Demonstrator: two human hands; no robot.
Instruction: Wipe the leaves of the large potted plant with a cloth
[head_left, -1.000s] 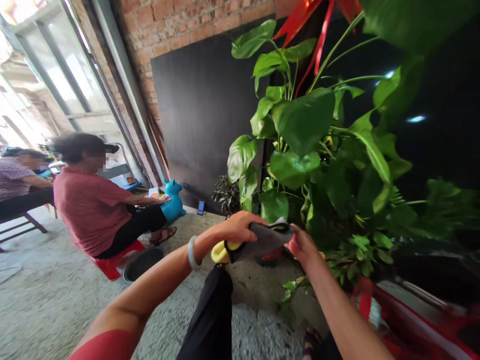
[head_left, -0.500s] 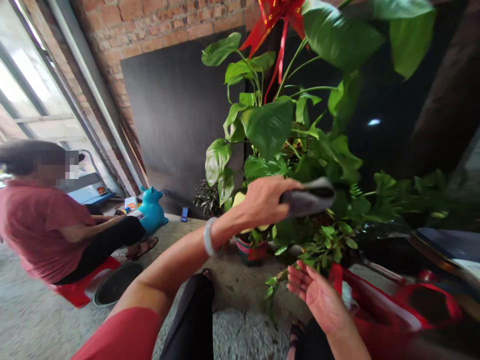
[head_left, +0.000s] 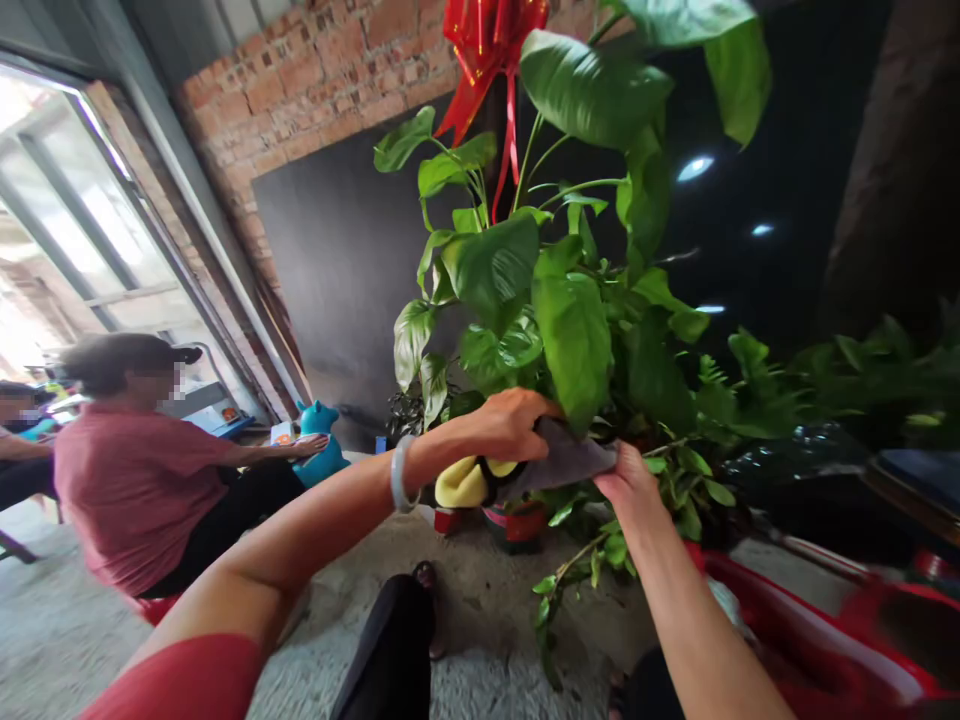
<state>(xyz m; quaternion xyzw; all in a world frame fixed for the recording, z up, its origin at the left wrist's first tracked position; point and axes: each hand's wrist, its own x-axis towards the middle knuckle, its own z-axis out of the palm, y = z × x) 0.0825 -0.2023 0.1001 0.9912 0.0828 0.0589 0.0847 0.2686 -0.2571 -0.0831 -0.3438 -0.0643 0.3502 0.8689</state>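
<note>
A grey cloth point(head_left: 559, 462) is stretched between my two hands in front of a large green potted plant point(head_left: 574, 335). My left hand point(head_left: 511, 422), with a pale bangle on the wrist, is closed on the cloth's upper left part. The fingers of my right hand point(head_left: 627, 472) pinch its right end. Below my left hand bulges a soft yellow piece point(head_left: 461, 484) with dark edging, which looks joined to the cloth. A broad leaf point(head_left: 574, 345) hangs just above the cloth. The red-and-dark plant pot point(head_left: 517, 525) shows partly underneath.
A seated person in a pink shirt point(head_left: 135, 470) is at left, one hand on a blue animal figure point(head_left: 319, 430). Another person is partly visible at the far left edge. A red bow point(head_left: 491, 55) tops the plant. A red container point(head_left: 817, 610) stands at lower right.
My right hand has risen from an open pose and taken hold of the cloth's right end. The cloth is lower and spread out. The seated person's hand now rests on the blue figure.
</note>
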